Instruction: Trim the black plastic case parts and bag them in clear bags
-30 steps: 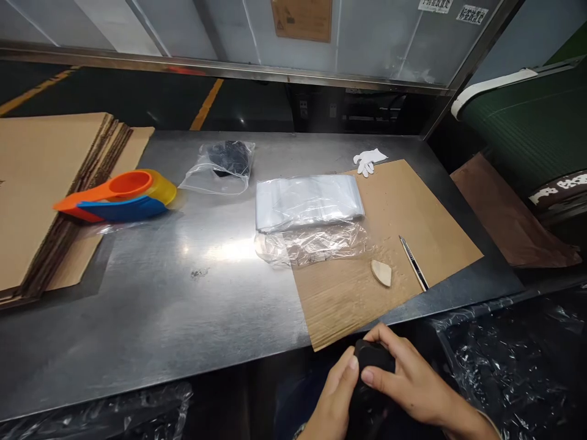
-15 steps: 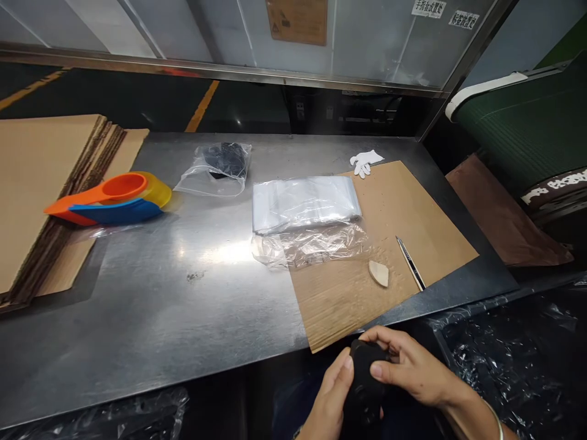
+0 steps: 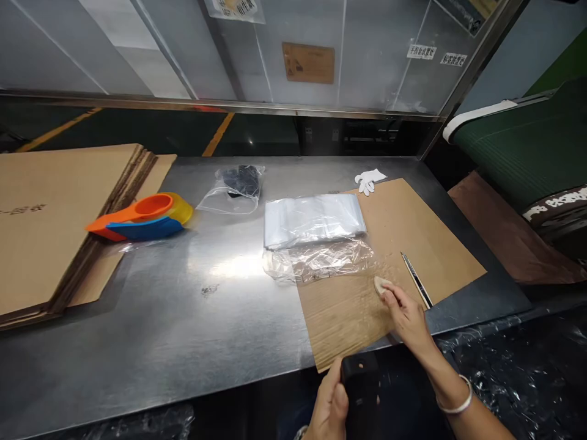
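Note:
Below the table's front edge, my left hand (image 3: 328,403) is closed on a black moulded part (image 3: 361,385), whose lower end runs out of view. Over the cardboard sheet (image 3: 431,244), my right hand (image 3: 408,315) pinches a small beige wedge-shaped pad (image 3: 380,283) between thumb and fingers. Whether the pad still touches the cardboard, I cannot tell. To the right of that hand lies a utility knife (image 3: 416,280). A stack of clear plastic bags (image 3: 316,220) in torn wrapping lies behind, partly on the cardboard.
Cardboard sheets (image 3: 55,226) are stacked at the left of the metal table (image 3: 174,311), with orange, blue and yellow plastic scoops (image 3: 147,220) on their edge. Farther back are a bag with black contents (image 3: 241,186) and a white glove (image 3: 369,180). A green conveyor (image 3: 523,146) stands right.
My right hand has left the black part and moved up onto the beige pad. My left hand keeps hold of the black part, now turned. The camera view has tilted up.

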Motion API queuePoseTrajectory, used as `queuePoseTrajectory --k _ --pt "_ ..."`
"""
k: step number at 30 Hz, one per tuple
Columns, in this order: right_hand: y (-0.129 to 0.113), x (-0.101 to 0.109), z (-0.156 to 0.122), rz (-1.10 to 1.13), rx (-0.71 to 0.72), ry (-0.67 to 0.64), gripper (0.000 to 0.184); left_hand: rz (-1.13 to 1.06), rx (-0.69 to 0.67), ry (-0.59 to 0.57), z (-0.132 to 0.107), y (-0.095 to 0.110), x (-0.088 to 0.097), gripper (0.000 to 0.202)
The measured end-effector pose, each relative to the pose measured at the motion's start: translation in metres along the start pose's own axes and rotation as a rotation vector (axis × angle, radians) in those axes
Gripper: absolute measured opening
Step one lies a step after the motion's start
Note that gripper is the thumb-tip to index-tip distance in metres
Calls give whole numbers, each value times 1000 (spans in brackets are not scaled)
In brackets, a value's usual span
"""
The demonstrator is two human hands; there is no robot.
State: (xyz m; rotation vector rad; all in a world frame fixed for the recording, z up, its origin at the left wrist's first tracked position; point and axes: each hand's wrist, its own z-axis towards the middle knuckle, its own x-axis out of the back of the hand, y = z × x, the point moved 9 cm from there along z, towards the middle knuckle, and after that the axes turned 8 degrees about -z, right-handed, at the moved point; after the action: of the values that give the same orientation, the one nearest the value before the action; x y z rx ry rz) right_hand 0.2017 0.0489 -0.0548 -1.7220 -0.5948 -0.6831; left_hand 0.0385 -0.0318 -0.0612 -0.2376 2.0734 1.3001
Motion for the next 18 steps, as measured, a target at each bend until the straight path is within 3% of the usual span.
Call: queuePoseTrajectory --k 4,7,10,13,15,18 --pt "22 -3 31 -149 74 105 45 199 -356 -112 -3 25 -2 47" --pt "27 -11 34 -163 117 86 40 272 -423 -99 -5 37 -3 35" --pt "13 -3 23 -112 149 48 39 385 -482 -100 -5 51 -9 20" --pt "-30 17 -3 9 223 -37 32 512 -548 -100 -5 62 -16 13" --pt "-79 27 -27 182 414 -150 25 553 -568 -95 -3 64 -20 12" --pt "-138 26 -66 193 733 -361 28 570 -600 -93 -5 64 -23 13"
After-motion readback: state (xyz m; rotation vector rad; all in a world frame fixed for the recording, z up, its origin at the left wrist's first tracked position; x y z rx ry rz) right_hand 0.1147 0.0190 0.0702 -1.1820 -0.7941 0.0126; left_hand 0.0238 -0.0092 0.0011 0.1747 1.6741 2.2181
